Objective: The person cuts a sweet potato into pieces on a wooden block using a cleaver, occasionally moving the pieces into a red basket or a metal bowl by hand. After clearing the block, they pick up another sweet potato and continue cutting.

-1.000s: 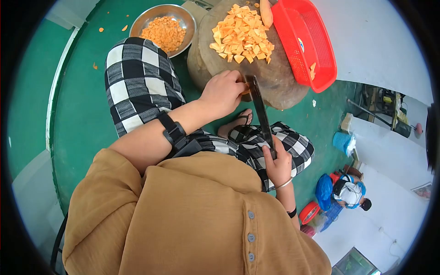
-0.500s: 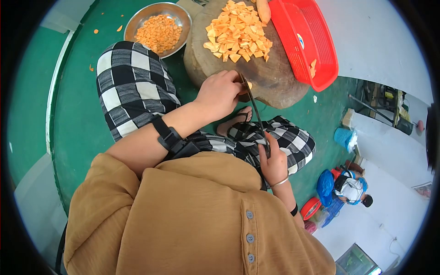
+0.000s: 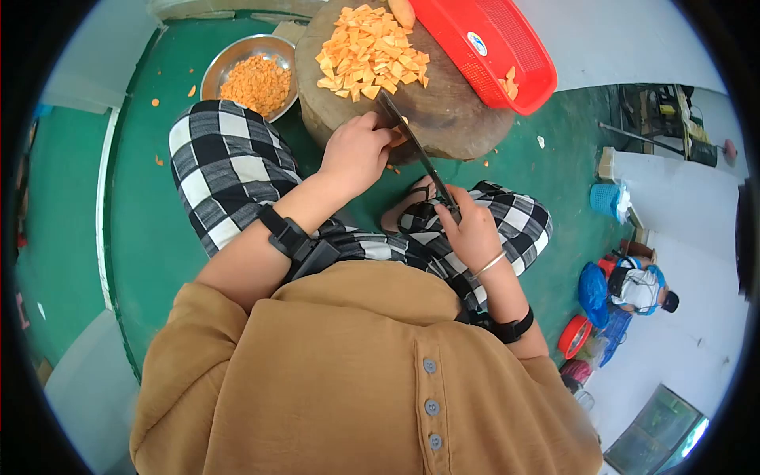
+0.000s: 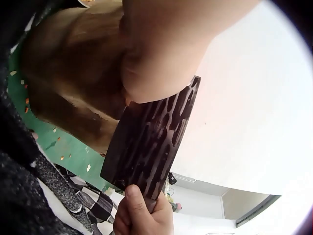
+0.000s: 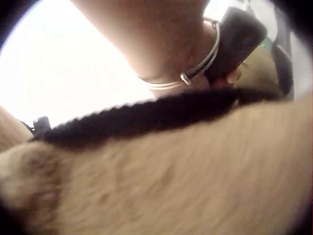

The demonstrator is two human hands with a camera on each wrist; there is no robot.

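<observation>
My left hand (image 3: 356,154) holds a piece of carrot (image 3: 400,133) at the near edge of a thick wooden chopping block (image 3: 467,131), its fingers bent over the piece; most of it is hidden. In my right hand (image 3: 475,233) is the handle of a cleaver (image 3: 423,158). The dark, streaked blade (image 4: 151,137) lies right at the left fingertips, slanting up and left over the block in the head view. A pile of cut carrot chunks (image 3: 370,55) covers the block's far side, with a larger uncut carrot (image 3: 402,11) behind it.
A red plastic basket (image 3: 467,75) with a few orange pieces leans at the block's right. Left of the block, a metal bowl (image 3: 214,83) holds small carrot pieces. Scraps dot the green floor (image 3: 142,206). A blue bucket (image 3: 605,200) and another person (image 3: 637,286) are farther right.
The head view has shifted, so block and basket appear further left and higher. The cleaver has swung to slant more leftward, the right hand moving forward with it. The left hand keeps holding the carrot.
</observation>
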